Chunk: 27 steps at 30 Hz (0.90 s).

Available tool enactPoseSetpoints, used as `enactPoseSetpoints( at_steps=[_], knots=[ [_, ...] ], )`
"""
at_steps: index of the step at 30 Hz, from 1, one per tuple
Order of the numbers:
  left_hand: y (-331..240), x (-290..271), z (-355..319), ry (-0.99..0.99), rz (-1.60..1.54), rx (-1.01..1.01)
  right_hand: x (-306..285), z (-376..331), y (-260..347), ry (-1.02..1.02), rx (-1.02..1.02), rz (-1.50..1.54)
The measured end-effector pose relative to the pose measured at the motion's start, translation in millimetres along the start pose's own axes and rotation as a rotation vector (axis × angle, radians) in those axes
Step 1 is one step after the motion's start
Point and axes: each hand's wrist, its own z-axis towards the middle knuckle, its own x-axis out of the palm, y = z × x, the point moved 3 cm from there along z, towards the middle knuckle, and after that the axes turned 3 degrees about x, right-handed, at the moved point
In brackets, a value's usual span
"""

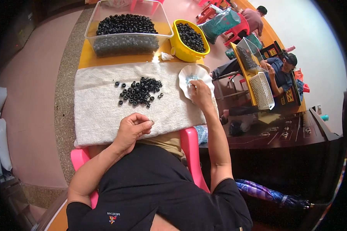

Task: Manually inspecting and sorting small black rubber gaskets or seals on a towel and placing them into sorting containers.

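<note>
My left hand (132,131) is above the towel's near edge, its thumb and forefinger pinching a small dark ring-shaped part (152,122). My right hand (201,93) reaches into a white wavy-rimmed dish (184,73) on the right. Its fingertips are pinched together at the tiny clear bluish pieces (191,78) there; whether they grip one is hidden. Left of the dish, a loose pile of small black ring-like parts (140,91) lies on a whitish towel (96,111). Some parts are scattered around the pile's edges.
Beyond the towel stand a clear plastic bin (128,37) and a yellow basket (189,53), both holding many black parts. A crumpled white tissue (166,56) lies between them. Two other people sit at the right, one beside a white perforated basket (261,90). A pink chair (192,154) surrounds me.
</note>
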Motion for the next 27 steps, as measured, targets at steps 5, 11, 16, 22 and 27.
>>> enactPoseSetpoints(
  at_steps=[5, 11, 16, 22, 27],
  knots=[
    [0.3, -0.5, 0.0, 0.01, 0.002, 0.002, -7.4, -7.7, 2.9, -0.008, -0.028, 0.093],
    [0.3, -0.3, -0.5, 0.012, 0.013, 0.003, -8.2, -10.7, 2.3, -0.063, -0.041, 0.191],
    [-1.6, 2.1, -1.5, 0.004, -0.001, -0.002, -12.0, -13.7, -1.5, -0.043, 0.027, 0.256],
    [0.0, 0.3, 0.1, 0.019, 0.036, 0.003, -20.0, -24.0, 9.1, -0.019, 0.093, 0.406],
    [1.2, 1.3, -1.0, 0.029, 0.063, -0.007, -6.3, -65.9, 79.8, 0.499, 0.208, 1.137]
  ],
)
